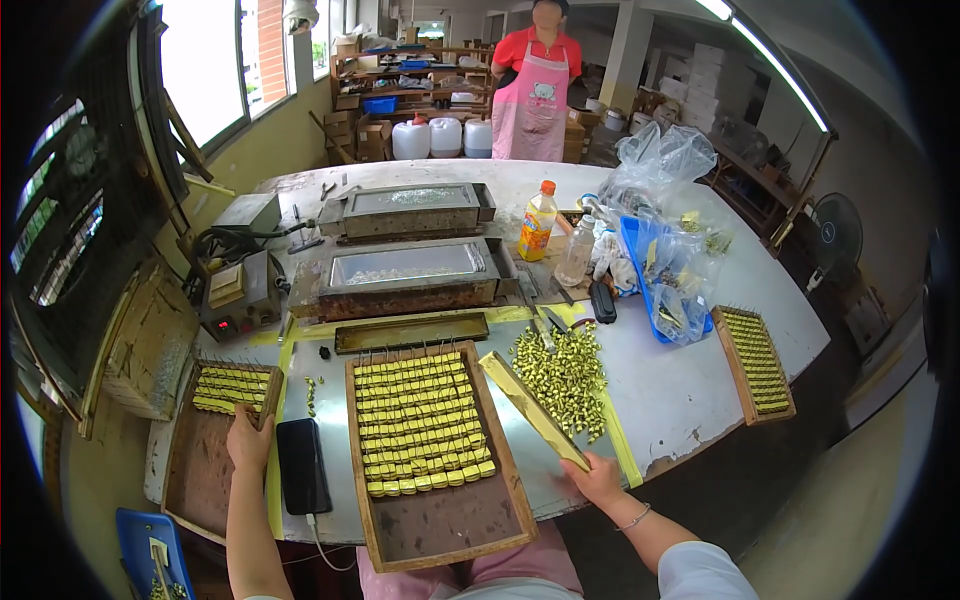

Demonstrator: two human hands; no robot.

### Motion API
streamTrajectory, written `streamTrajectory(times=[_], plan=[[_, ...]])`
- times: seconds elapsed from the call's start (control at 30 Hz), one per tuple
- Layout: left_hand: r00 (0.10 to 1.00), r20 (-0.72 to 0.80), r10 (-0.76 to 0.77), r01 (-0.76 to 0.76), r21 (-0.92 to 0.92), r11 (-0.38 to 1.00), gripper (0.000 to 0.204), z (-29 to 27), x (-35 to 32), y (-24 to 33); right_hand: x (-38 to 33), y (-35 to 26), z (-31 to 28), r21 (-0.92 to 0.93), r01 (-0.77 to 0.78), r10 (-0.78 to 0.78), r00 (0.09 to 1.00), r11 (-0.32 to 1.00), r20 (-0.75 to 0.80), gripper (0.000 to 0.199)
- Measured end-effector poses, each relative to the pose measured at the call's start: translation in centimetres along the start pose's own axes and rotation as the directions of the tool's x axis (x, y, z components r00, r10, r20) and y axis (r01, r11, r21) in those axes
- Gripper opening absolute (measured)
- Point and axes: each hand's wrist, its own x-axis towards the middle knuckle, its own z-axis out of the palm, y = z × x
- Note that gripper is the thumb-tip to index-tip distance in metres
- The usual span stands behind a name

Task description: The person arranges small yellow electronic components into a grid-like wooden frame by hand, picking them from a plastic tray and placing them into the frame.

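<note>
My right hand is closed around the near end of a long flat strip wrapped in yellow, which slants up and left beside a heap of small shiny yellow-green pieces. At the left, my left hand reaches to the right side of a wooden tray, its fingers drawn together by the lowest row of yellow pieces. What they pinch is hidden. Between my arms, a larger wooden tray holds several rows of yellow pieces on thin rods. It overhangs the table's near edge above my lap.
A black phone with a white cable lies left of the middle tray. Two metal boxes stand behind it. An orange-capped bottle, a blue tray with plastic bags and another filled tray are further right. A person stands across the table.
</note>
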Motion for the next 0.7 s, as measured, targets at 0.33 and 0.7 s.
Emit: streamTrajectory(times=[0.33, 0.7], plan=[[1.0, 0.015, -0.009, 0.009, -0.008, 1.0, 0.038, -0.37, -0.06, 0.08, -0.03, -0.63, -0.24, 0.02, -0.026, 0.025, 1.0, 0.999, 0.01, 0.032], [1.0, 0.014, -0.013, 0.013, -0.005, 1.0, 0.037, -0.36, -0.1, 0.11, -0.05, -0.23, 0.14, 0.002, 0.033, -0.033, 0.999, 0.999, -0.032, 0.035]])
